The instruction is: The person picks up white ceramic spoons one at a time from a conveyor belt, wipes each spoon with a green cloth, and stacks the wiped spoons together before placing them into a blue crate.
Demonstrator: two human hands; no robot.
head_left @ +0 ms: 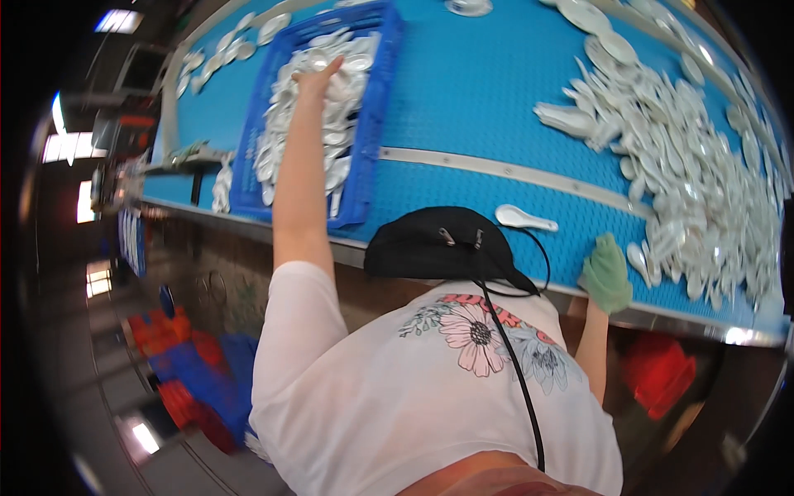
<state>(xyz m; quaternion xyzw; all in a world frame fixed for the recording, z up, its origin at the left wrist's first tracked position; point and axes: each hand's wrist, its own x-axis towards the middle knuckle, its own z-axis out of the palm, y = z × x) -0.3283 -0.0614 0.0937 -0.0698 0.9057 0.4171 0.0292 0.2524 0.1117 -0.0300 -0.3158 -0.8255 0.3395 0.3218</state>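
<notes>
1. White ceramic spoons (327, 99) fill the blue plastic crate (382, 91) at about 11 o'clock on the blue conveyor belt (480, 91).
2. The left hand (314, 74) is stretched far out over the crate, bare, fingers loosely curled on a spoon at the top of the pile; how firmly it grips I cannot tell.
3. The right hand (608, 273), in a green glove, rests at about 3 o'clock on the belt's near edge, fingers bent and holding nothing visible.
4. Just beside that hand a large loose heap of spoons (686, 174) spreads toward 2 o'clock, reaching the belt's near edge.
5. A single spoon (525, 218) lies alone between crate and heap, near the near edge.
6. Open blue belt lies between the crate's right wall and the heap, crossed by a metal strip (504, 169).
7. More spoons (223, 45) line the far edge at 10 o'clock.
</notes>
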